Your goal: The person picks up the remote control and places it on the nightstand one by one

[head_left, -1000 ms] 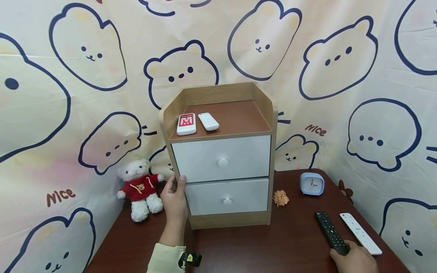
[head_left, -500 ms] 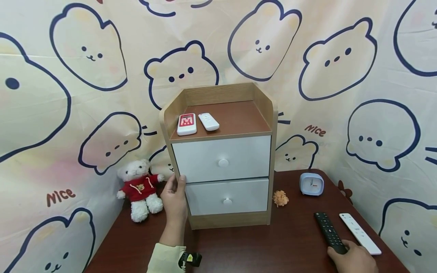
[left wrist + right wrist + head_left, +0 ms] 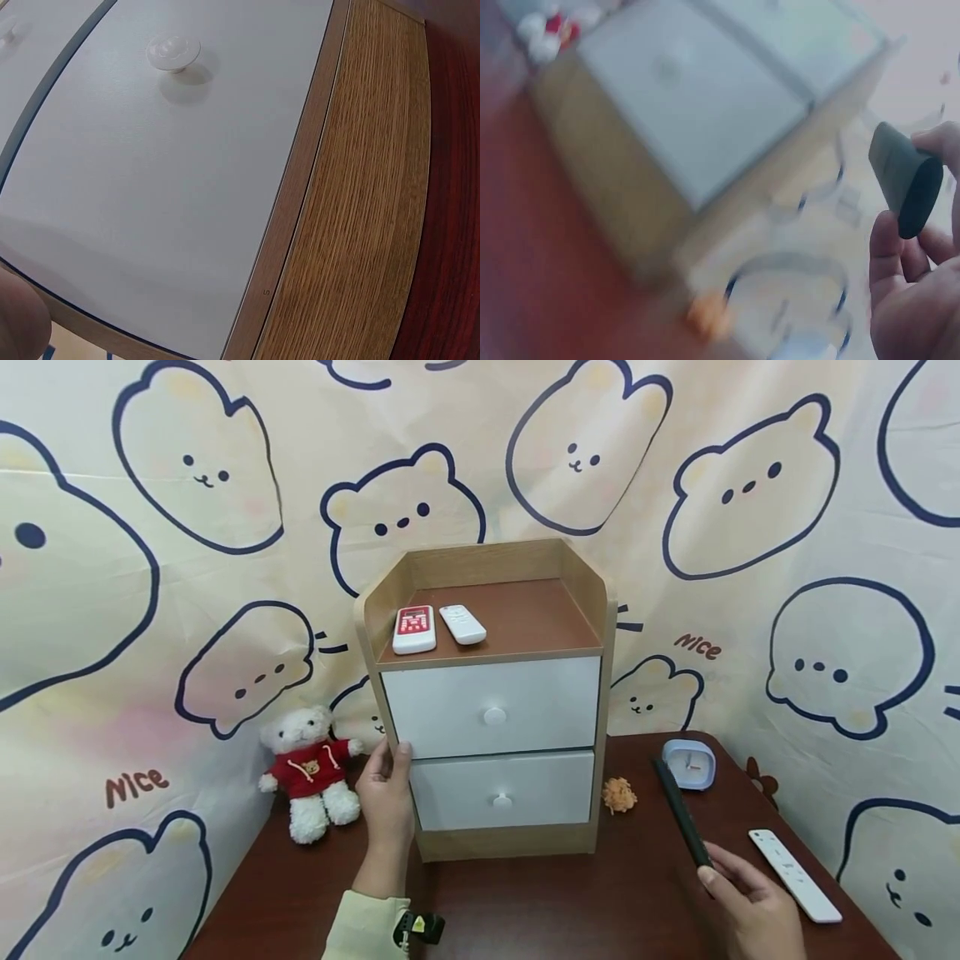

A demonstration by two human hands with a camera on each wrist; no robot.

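My left hand (image 3: pixel 386 806) rests on the left side of a small two-drawer cabinet (image 3: pixel 506 842), its thumb (image 3: pixel 402 764) at the front edge. The left wrist view shows a white drawer front (image 3: pixel 172 172) close up and a fingertip (image 3: pixel 21 319) at the lower left. In my right hand (image 3: pixel 757 906) is a black remote control (image 3: pixel 684 814), pinched near one end and raised edge-on to the head camera. Seen from the right wrist, thumb and fingers hold the remote (image 3: pixel 904 176). To its right a white remote (image 3: pixel 795 875) lies on the table.
A white remote (image 3: pixel 462 624) and a red-and-white remote-like device (image 3: pixel 414 629) lie on the cabinet's top. A teddy bear (image 3: pixel 307 772) in red sits left of it. Right of it are a fluffy orange thing (image 3: pixel 618 795) and a blue clock (image 3: pixel 688 765). Patterned cloth (image 3: pixel 525 460) hangs behind.
My right hand has lifted the black remote control from the table and turned it edge-on, moving slightly left. My left hand stays at the cabinet's side. The head view has shifted a little.
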